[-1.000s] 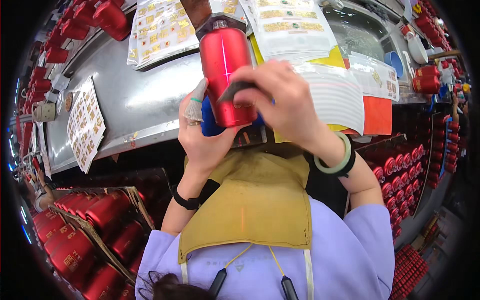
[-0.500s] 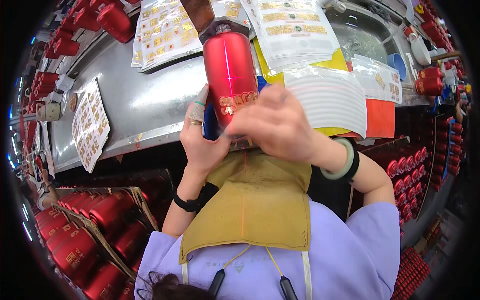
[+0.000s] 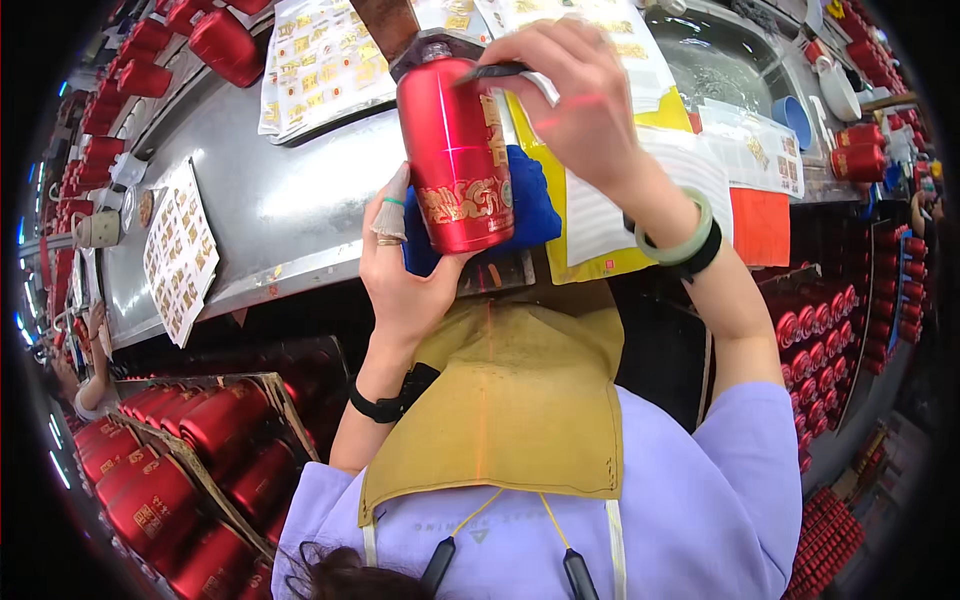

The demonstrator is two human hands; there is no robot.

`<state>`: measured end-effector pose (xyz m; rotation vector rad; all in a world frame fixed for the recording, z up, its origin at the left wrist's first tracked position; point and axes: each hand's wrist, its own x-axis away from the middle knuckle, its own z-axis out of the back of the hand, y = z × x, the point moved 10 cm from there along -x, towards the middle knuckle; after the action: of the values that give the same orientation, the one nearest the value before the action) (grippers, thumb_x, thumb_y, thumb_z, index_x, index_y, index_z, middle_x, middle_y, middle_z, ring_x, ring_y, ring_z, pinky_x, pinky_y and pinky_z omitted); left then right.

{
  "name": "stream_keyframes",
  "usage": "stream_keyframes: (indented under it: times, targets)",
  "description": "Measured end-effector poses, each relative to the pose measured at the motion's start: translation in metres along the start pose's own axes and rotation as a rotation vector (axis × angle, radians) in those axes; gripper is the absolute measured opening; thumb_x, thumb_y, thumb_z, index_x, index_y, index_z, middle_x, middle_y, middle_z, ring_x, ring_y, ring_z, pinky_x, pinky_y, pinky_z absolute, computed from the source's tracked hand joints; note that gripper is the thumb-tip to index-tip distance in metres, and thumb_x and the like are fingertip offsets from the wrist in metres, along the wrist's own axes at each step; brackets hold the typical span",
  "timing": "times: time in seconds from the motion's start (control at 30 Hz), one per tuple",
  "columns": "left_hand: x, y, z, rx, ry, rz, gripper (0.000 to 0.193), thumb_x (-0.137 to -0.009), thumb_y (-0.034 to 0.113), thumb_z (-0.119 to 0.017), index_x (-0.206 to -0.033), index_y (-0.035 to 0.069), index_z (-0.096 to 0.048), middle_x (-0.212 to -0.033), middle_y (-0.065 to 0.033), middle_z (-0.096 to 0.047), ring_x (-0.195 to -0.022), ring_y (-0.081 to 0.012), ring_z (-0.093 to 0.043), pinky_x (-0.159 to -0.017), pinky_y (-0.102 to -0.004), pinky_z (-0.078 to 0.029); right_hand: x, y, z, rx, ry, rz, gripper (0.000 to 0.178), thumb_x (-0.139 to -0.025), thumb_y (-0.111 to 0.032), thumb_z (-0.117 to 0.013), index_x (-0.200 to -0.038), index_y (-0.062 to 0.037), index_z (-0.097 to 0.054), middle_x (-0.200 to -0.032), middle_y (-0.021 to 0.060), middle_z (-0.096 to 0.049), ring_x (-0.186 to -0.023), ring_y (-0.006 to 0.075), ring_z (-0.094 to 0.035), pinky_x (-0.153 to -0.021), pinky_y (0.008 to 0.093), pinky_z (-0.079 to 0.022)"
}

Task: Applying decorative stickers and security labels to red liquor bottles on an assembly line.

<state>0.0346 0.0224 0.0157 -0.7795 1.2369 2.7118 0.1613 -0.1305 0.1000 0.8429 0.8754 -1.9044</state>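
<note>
A glossy red bottle [image 3: 445, 160] lies on a blue cloth [image 3: 535, 205] at the bench's front edge, its neck pointing away from me. A gold dragon-like decal runs round its lower end, and another gold decal shows on its right side. My left hand [image 3: 405, 270] grips the bottle's lower left side, thumb under its base; a finger cot covers one finger. My right hand [image 3: 580, 105] is closed on a thin dark flat tool [image 3: 497, 71], perhaps a scraper, whose tip is at the bottle's upper right side.
Sheets of gold decals [image 3: 325, 65] lie on the metal bench [image 3: 290, 190], with another sheet [image 3: 182, 250] at its left edge. White ribbed sheets [image 3: 640, 215] rest right of the cloth. Behind is a water basin [image 3: 710, 65] beside a blue cup [image 3: 792, 120]. Racked red bottles [image 3: 150, 500] stand below left.
My right hand has moved up and away from the bottle's lower end to near its shoulder, where the dark tool now shows. The bottle has turned, bringing the side decal into view.
</note>
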Motion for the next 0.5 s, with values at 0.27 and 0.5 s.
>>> stream_keyframes:
  times: [0.27,0.5]
  targets:
    - [0.001,-0.005,-0.008,0.037,-0.091,0.05,0.087,-0.074,0.004,-0.086,-0.15,-0.004,-0.045,-0.138,-0.0236,-0.06,-0.122,-0.0374,-0.063,-0.103,-0.0417,-0.051,0.024,-0.036,-0.015,-0.159,-0.098,0.001,0.009,-0.084,-0.015,-0.072,-0.093,-0.0172,-0.071,-0.09,-0.0029,-0.067,-0.082,0.0218,-0.064,-0.079,0.0384,-0.05]
    - [0.007,0.015,-0.015,-0.084,-0.064,-0.064,0.076,-0.072,-0.001,-0.085,-0.143,0.01,-0.061,-0.153,-0.0247,-0.044,-0.135,-0.0431,-0.05,-0.109,-0.047,-0.045,-0.018,0.016,0.022,-0.111,0.13,-0.015,0.019,-0.082,-0.011,-0.078,-0.1,-0.0092,-0.074,-0.09,0.0038,-0.073,-0.081,0.0264,-0.066,-0.08,0.0375,-0.049]
